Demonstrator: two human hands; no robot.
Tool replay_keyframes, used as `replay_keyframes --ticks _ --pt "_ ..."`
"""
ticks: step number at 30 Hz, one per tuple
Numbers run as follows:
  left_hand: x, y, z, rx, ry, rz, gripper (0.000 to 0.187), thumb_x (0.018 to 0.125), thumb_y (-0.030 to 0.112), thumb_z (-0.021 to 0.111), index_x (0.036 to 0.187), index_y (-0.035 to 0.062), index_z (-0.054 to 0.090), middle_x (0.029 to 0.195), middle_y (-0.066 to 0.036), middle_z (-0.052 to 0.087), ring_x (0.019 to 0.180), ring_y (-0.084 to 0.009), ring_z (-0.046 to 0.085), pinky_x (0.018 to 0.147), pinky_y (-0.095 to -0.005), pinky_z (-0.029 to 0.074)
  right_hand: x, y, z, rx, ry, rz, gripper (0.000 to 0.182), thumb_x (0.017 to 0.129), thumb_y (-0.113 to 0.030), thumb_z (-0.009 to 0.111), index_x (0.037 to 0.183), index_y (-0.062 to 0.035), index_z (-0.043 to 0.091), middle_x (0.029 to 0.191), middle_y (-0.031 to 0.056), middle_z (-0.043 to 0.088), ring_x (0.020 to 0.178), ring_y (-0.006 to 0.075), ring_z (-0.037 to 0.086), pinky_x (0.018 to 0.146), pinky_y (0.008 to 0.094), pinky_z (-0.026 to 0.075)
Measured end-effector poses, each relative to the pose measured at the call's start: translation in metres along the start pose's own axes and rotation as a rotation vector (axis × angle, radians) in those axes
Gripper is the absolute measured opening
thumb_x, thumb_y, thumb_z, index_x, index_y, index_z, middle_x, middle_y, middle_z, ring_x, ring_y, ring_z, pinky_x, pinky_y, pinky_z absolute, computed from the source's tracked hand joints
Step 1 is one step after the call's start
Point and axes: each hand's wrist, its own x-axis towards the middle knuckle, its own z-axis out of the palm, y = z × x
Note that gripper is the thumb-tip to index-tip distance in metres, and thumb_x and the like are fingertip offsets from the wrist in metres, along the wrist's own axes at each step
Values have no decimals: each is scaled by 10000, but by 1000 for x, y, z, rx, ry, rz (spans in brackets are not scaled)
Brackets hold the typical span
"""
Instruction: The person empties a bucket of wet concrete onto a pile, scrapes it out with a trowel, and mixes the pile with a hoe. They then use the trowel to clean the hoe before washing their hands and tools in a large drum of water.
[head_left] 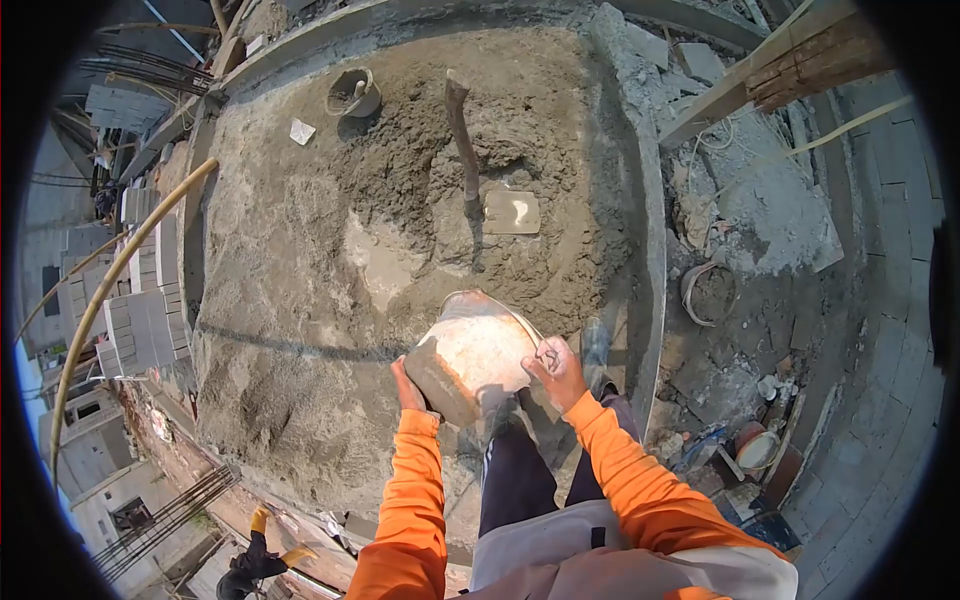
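Note:
Both my hands hold a cement-smeared bucket (470, 350) tilted in front of my legs, above the wet mortar. My left hand (411, 388) presses against its lower left side, with some fingers hidden behind it. On the right, my right hand (557, 372) is closed round the bucket's edge by its handle. Beyond the bucket lies a heap of wet mortar (420, 140). A hoe (462, 130) rests in it, its wooden handle pointing away and its wet blade (512, 212) catching the light.
A second bucket (353, 92) stands at the far left of the heap. Past the right-hand concrete edge (648, 250) are rubble and another bucket (708, 293). A long bamboo pole (130, 250) leans at left, near stacked blocks (140, 330). Another person (255, 565) is at lower left.

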Motion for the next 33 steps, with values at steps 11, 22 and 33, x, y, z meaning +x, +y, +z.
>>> replay_keyframes --ticks 11,22,33 --pt "12 44 79 367 210 394 524 875 468 580 1102 -4 561 1025 -143 612 896 -253 633 791 -390 506 40 79 49 777 200 158 710 764 -205 837 1246 42 378 1183 172 600 970 166 610 760 262 542" --pt "-47 -30 86 661 4 411 622 953 414 606 1355 -6 386 1186 -96 527 1069 -179 518 934 -313 425 24 115 -12 303 614 410 515 865 -477 690 775 28 642 657 -4 571 648 64 529 469 274 407" --pt "-72 -86 32 619 66 -98 663 901 690 465 1276 143 469 1036 -59 495 949 -234 557 838 -448 479 86 96 -171 518 796 192 598 870 -371 684 1299 2 495 674 86 575 532 276 483 575 388 425"
